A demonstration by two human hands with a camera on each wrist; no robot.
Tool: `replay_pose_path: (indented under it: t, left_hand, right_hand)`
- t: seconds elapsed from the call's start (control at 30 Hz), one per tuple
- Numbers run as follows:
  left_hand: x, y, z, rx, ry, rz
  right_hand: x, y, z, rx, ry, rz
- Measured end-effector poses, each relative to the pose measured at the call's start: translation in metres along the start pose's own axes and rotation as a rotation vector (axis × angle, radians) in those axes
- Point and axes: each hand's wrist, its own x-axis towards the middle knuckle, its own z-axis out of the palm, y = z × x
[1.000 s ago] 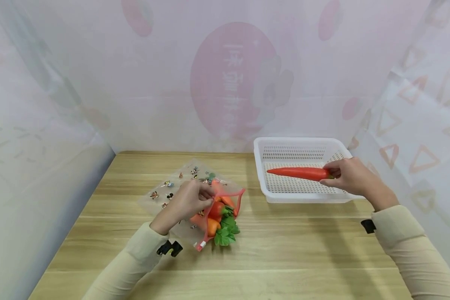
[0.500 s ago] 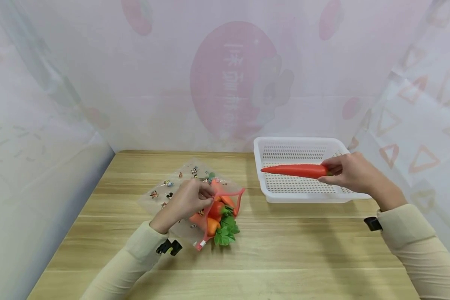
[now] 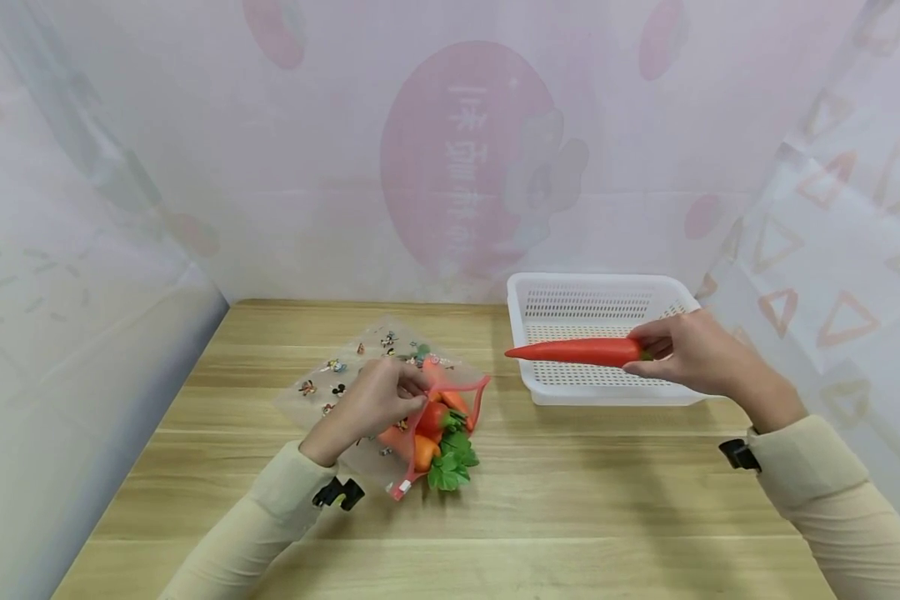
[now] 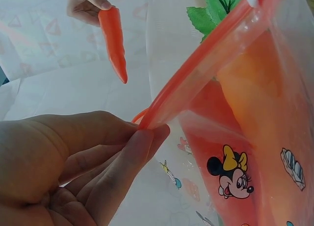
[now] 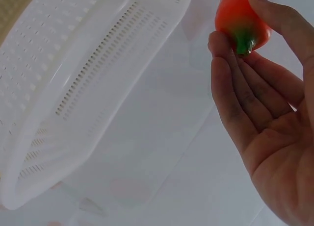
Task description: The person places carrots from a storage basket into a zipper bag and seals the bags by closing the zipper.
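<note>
My right hand (image 3: 693, 354) pinches the stem end of a long red chili pepper (image 3: 570, 351), its tip pointing left over the basket's left rim. In the right wrist view the chili's green stem (image 5: 244, 41) shows between thumb and fingers. My left hand (image 3: 375, 400) pinches the red zip edge (image 4: 169, 96) of a clear zip bag (image 3: 390, 333) printed with cartoon figures, holding its mouth apart. Inside the bag mouth are a red vegetable with a green stem (image 3: 432, 422), an orange vegetable (image 3: 425, 455) and orange carrot-like pieces (image 3: 454, 402). Green leaves (image 3: 453, 467) stick out of it.
A white perforated plastic basket (image 3: 615, 396) stands at the back right, beneath the chili. The wooden table (image 3: 555, 500) is bounded by printed white sheets (image 3: 307, 208) behind and at both sides.
The right hand has carried the chili leftward, so its tip now reaches past the basket's left rim. My left hand and the bag have stayed in place.
</note>
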Motion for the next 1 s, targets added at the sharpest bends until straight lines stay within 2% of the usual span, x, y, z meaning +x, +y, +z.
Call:
replay_pose_path:
  t: [0.3, 1.0]
  left_hand:
    - [0.0, 0.0, 0.0, 0.004, 0.001, 0.004]
    - [-0.003, 0.0, -0.001, 0.019, 0.003, 0.0]
  right_hand:
    - [0.0, -0.016, 0.01, 0.057, -0.007, -0.051]
    - [-0.003, -0.049, 0.042, 0.105, -0.061, -0.079]
